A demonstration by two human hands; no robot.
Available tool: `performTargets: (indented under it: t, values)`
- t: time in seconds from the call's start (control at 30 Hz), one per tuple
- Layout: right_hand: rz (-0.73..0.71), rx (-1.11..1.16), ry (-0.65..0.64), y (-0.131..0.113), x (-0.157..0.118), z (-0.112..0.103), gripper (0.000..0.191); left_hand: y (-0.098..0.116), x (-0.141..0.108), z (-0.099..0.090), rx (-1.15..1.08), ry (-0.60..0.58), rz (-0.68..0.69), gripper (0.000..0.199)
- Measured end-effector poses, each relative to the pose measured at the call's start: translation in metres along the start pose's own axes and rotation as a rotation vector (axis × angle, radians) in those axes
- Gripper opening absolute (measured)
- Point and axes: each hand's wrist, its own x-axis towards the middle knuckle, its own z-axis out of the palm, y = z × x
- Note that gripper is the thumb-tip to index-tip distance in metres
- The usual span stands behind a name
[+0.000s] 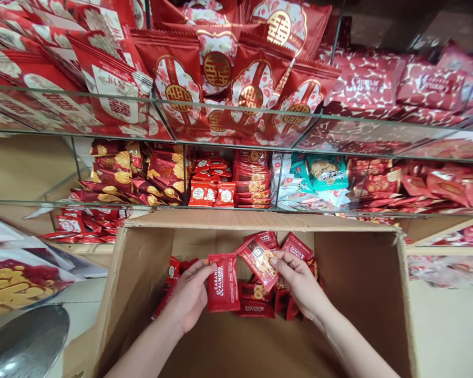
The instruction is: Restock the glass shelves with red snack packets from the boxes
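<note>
Pinched in my left hand [192,290] is a red snack packet [224,286] whose white print reads caramel and almond. It hangs upright over the cardboard box [362,294]. Between the thumb and fingers of my right hand [299,281] sits a second red snack packet [258,261], tilted, with a cookie picture and gold print. The two held packets are close together, side by side. Below and behind them, more red packets [256,308] lie loose in the box. My fingertips behind both held packets are hidden.
Glass-fronted shelves [236,139] stand behind the box, their compartments filled with red packets [177,94], teal packets [327,172] and maroon cookie packets [114,170]. A round metal pan [26,344] is at the lower left, beneath a printed bag [19,283].
</note>
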Motion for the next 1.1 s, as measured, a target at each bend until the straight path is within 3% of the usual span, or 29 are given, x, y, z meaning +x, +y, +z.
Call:
performTargets:
  t: [0.13,0.3,0.37,0.57,0.77,0.9,1.1]
  values:
    - [0.019,0.060,0.027,0.003,0.002,-0.002,0.018,0.003,0.000,-0.002,-0.049,-0.034,-0.064,0.008]
    - [0.077,0.144,-0.022,0.005,-0.002,0.001,0.015,0.006,-0.004,-0.007,-0.296,-0.436,-0.267,0.023]
    - [0.095,0.180,-0.053,0.005,-0.005,0.003,0.015,0.005,-0.005,-0.008,-0.353,-0.503,-0.294,0.025]
    - [0.244,0.264,-0.178,0.003,-0.015,0.017,0.015,0.006,-0.009,-0.006,-0.397,-0.492,-0.261,0.032]
    - [0.398,0.378,-0.173,0.006,-0.029,0.038,0.013,0.006,-0.014,-0.006,-0.395,-0.516,-0.208,0.046]
    - [0.422,0.441,-0.161,0.014,-0.037,0.054,0.016,0.007,-0.017,-0.003,-0.417,-0.541,-0.157,0.054]
    - [0.370,0.361,-0.153,0.028,-0.043,0.074,0.021,0.006,-0.017,0.000,-0.392,-0.501,-0.034,0.058]
